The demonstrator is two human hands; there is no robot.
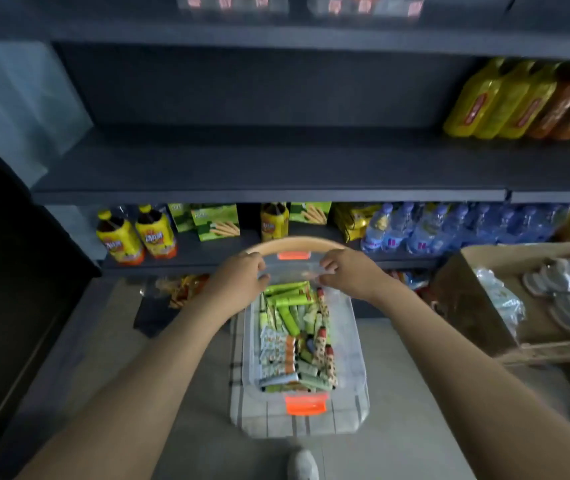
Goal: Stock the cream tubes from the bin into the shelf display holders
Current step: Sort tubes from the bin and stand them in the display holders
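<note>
A clear plastic bin (pixel 352 344) with orange latches stands on the floor in front of me, packed with several cream tubes (pixel 290 306) in green, white and orange. My left hand (pixel 238 277) and my right hand (pixel 345 271) both grip the clear plastic at the bin's far end, fingers curled over its edge on either side of the far orange latch (pixel 294 255). Whether that plastic is the rim or a lid is unclear. Clear display holders (pixel 235 1) with pink labels sit on the top shelf, cut off by the frame.
The bin rests on a grey checked cloth base (pixel 252 410) with a curved wooden handle (pixel 297 242). Dark shelves (pixel 269 194) hold yellow bottles (pixel 491 102), water bottles (pixel 425 226) and green boxes (pixel 216 221). A cardboard box (pixel 477 299) of silver packets stands at right. My shoe (pixel 302 465) is below.
</note>
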